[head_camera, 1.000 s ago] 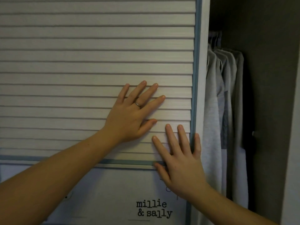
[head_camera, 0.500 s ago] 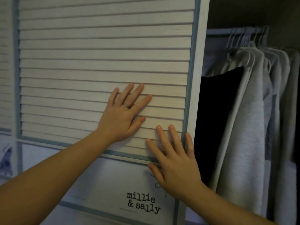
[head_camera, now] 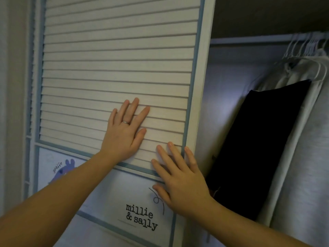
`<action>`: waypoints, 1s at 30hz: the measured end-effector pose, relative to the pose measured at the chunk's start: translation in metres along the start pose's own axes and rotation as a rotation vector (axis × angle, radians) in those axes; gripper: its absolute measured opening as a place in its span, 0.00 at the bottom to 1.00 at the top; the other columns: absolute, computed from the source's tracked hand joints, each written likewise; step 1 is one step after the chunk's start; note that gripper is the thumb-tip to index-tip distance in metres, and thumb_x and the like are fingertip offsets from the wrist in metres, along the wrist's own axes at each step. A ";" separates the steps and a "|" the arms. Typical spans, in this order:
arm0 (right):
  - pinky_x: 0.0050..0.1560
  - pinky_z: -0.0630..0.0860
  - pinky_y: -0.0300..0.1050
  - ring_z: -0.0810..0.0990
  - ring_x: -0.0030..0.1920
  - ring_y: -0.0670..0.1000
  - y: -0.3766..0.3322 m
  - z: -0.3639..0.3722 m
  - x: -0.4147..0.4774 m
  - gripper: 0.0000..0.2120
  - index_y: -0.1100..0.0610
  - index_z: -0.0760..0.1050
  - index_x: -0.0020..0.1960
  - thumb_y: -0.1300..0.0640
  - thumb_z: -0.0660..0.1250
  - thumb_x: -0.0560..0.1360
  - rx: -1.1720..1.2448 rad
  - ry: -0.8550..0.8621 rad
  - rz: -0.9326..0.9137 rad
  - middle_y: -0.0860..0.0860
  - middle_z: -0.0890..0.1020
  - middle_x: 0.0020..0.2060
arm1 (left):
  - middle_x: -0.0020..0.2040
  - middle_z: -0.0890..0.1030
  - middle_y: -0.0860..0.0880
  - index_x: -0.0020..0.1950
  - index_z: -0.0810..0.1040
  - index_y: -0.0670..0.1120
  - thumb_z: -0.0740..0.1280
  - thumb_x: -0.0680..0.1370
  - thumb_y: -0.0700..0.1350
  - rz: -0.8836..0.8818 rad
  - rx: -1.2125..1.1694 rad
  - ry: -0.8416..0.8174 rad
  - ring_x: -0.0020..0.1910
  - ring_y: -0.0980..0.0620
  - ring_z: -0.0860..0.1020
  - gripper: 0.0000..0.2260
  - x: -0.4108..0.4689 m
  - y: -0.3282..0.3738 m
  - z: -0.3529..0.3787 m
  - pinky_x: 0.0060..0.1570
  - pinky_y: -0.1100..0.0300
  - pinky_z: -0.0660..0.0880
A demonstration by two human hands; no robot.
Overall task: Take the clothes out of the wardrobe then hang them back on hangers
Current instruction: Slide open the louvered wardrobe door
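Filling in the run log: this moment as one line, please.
left hand: flat on white slatted wardrobe door | right hand: flat on door's right edge | black garment, pale grey garments: hung inside wardrobe, untouched

Louvred door (head_camera: pixel 115 68): top, bottom cut by frame edges.
Grey clothes (head_camera: pixel 302 139): cut at right edge, count unclear.
Hanger hooks (head_camera: pixel 306 45), upper right: blurred.
Black garment (head_camera: pixel 258 139): lower left corner behind right hand (head_camera: pixel 181 179).
Purple sticker (head_camera: pixel 62 170): partly behind left forearm (head_camera: pixel 53 202).
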State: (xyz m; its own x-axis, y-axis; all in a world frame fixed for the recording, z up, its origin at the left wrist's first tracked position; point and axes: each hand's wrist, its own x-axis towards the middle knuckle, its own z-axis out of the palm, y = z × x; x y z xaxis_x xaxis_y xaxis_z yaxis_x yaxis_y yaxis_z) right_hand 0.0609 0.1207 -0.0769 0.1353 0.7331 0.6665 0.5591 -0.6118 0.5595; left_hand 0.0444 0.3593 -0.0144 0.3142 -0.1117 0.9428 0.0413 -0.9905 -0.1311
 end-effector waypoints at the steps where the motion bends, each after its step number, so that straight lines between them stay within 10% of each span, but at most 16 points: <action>1: 0.76 0.48 0.63 0.51 0.79 0.58 -0.002 0.002 0.004 0.29 0.52 0.69 0.72 0.37 0.57 0.77 0.000 -0.001 -0.021 0.54 0.59 0.78 | 0.82 0.51 0.48 0.80 0.56 0.54 0.54 0.82 0.55 -0.026 -0.006 -0.009 0.80 0.45 0.49 0.26 -0.003 -0.004 0.000 0.74 0.41 0.52; 30: 0.74 0.45 0.68 0.60 0.76 0.61 -0.071 0.049 0.094 0.28 0.58 0.72 0.70 0.41 0.59 0.77 -0.007 0.077 -0.210 0.59 0.67 0.74 | 0.81 0.39 0.54 0.76 0.38 0.68 0.47 0.77 0.70 -0.658 -0.329 -0.146 0.79 0.53 0.40 0.30 -0.108 -0.088 0.018 0.78 0.51 0.43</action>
State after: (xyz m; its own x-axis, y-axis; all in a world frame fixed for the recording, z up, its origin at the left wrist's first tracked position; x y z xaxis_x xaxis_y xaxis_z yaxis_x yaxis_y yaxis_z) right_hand 0.0738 0.2475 -0.0778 -0.0460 0.8200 0.5705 0.5625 -0.4507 0.6931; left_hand 0.0241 0.4599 -0.1107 0.4459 0.5010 0.7417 -0.0148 -0.8244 0.5658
